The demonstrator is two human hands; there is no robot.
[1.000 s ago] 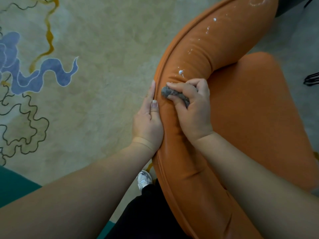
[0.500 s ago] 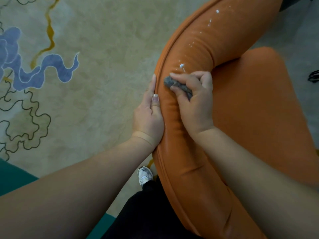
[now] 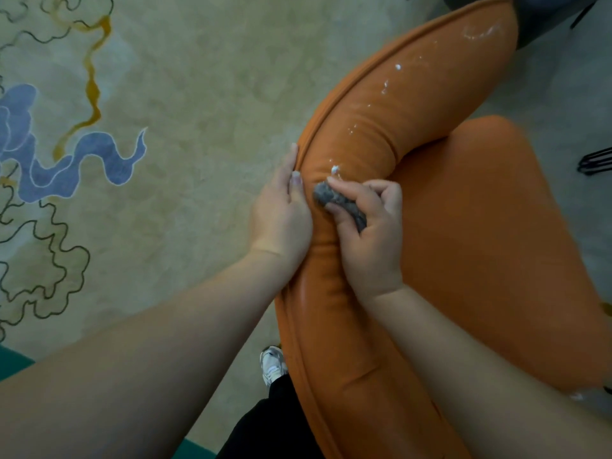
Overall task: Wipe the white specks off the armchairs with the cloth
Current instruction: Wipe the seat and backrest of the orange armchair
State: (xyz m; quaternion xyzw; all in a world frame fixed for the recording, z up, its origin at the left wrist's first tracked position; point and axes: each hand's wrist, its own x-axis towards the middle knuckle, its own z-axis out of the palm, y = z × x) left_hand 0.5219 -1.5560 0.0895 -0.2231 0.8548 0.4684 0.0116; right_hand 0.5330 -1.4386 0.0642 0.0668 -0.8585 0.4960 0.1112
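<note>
Grey cloth pinched in the curled fingers of the right hand, pressed on the orange armchair backrest just below a white speck, left hand laid flat with straight fingers against the backrest's outer edge, more specks scattered further along, patterned carpet seen beneath

The right grip lies on the curved backrest of the armchair, with the cloth under its fingers. One speck sits just beyond the cloth; more specks run farther up the backrest. The left grip rests just left, against the backrest's outer edge. The seat lies right of both; the rug spreads left, and a shoe stands near the person.
</note>
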